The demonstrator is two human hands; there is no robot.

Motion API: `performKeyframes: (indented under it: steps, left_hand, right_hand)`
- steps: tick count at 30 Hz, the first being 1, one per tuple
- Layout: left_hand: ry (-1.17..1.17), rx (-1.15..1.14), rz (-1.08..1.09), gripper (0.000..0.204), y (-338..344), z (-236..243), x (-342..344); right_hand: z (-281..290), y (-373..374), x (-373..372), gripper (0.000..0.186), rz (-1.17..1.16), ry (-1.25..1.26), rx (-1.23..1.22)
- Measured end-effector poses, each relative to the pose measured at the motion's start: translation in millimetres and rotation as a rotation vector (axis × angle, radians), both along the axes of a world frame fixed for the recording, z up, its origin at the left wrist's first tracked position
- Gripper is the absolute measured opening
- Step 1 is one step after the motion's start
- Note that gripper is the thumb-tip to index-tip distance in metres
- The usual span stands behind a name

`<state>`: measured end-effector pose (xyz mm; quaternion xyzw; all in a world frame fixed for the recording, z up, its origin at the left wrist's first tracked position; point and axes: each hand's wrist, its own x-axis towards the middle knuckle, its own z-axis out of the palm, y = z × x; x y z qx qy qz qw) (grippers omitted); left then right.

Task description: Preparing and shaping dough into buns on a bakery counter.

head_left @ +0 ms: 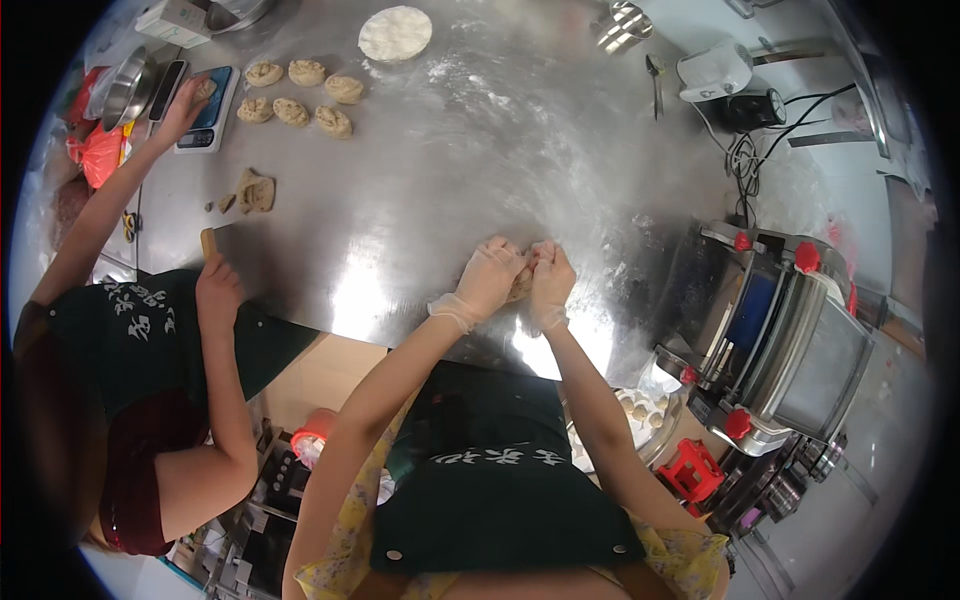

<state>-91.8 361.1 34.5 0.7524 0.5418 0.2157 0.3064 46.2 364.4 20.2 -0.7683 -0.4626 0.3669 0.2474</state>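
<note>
Both my hands wear thin clear gloves and meet over the steel table near its front edge. Between them is a small piece of speckled dough [519, 287], mostly hidden by my fingers. My left hand [487, 277] is closed around its left side. Pinched against the other side are the curled fingers of my right hand [551, 284]. Farther off to the left, several shaped dough pieces [290, 111] lie in two rows. A larger lump of dough [256, 191] sits nearer, with small scraps beside it.
At left, a co-worker's hand [186, 106] holds dough over a scale [200, 138]; the other grips a scraper's wooden handle [209, 242]. A bowl of flour [395, 35] stands at the back. A dough-rolling machine [790, 340], a spoon [656, 88] and cables [742, 165] are right.
</note>
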Motion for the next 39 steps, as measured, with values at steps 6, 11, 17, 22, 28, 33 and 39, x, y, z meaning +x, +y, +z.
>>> performKeyframes:
  steps: [6,11,17,22,28,33,39]
  left_hand:
    - [0.046,0.152,-0.2,0.042,-38.3,-11.0,-19.7]
    - [0.318,0.364,-0.078,0.049,-63.4,-21.4,-9.6]
    - [0.123,0.23,0.094,0.058,-59.6,-13.7,-5.6]
    - [-0.142,0.153,0.386,0.041,-76.8,-22.8,25.3]
    - [-0.228,-0.264,0.539,0.046,-76.1,-32.0,22.1]
    - [-0.295,-0.103,0.556,0.043,-66.2,-5.5,12.8]
    - [-0.197,0.122,0.451,0.046,-56.8,-27.8,0.6]
  right_hand:
    - [-0.1,-14.5,-14.7,0.02,0.044,-0.02,0.118]
    - [-15.1,-17.0,-17.5,0.021,0.405,-0.546,0.371]
    - [-14.7,-17.9,-10.1,0.02,0.203,-0.361,0.384]
    - [-3.0,-33.1,-5.7,0.022,-0.318,0.376,-0.187]
    - [3.3,5.3,-28.1,0.024,0.303,-0.362,0.549]
    - [-14.3,40.4,-39.4,0.03,0.718,-0.463,0.447]
    - [-8.0,41.1,-39.6,0.038,0.648,-0.515,0.264]
